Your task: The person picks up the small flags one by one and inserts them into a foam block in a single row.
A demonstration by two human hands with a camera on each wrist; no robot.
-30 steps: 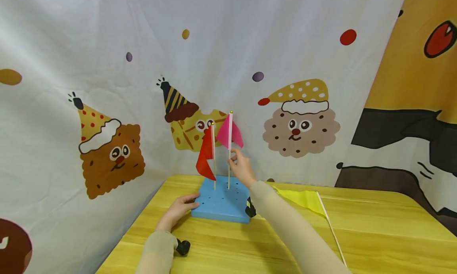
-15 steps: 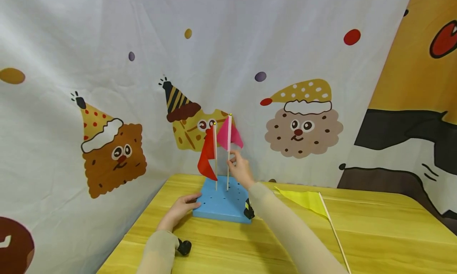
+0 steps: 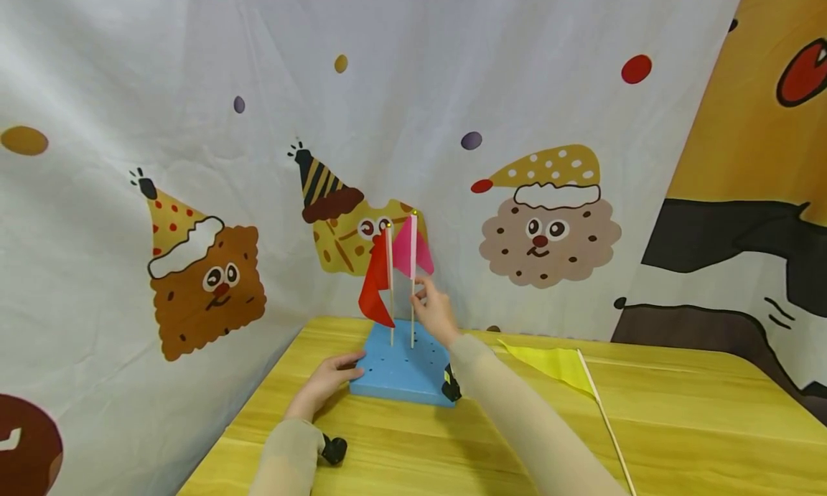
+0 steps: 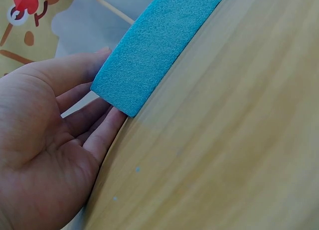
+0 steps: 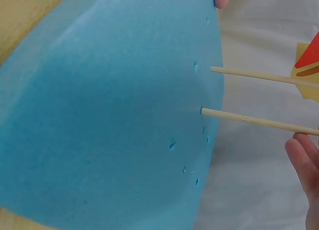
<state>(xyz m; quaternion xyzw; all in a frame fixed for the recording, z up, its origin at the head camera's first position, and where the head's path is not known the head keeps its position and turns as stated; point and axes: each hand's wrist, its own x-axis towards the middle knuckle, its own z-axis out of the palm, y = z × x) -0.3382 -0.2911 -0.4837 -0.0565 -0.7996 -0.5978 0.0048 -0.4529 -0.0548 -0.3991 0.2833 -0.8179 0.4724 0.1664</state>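
With thumb and fingers, my right hand (image 3: 436, 313) pinches the stick of a pink flag (image 3: 405, 246). The stick stands upright with its lower end in the holed top of a blue foam board (image 3: 394, 379). To its left, a red flag (image 3: 375, 284) also stands in the board. My left hand (image 3: 328, 381) rests against the board's left side with its fingers fairly straight. In the left wrist view, the fingers of the left hand (image 4: 55, 125) touch the corner of the foam board (image 4: 149, 55). The right wrist view shows both sticks at the board's surface, with several holes around them.
A yellow flag (image 3: 552, 363) lies on the wooden table (image 3: 698, 417) right of the board, its stick pointing toward the near edge. Behind the table hangs a white cloth (image 3: 413, 87) with printed cartoon figures. Each wrist wears a small black device (image 3: 334, 449).
The pink flag has sunk slightly lower along with my right hand, and its stick stands a little straighter. The left hand has kept its place at the board while the view shifted slightly.
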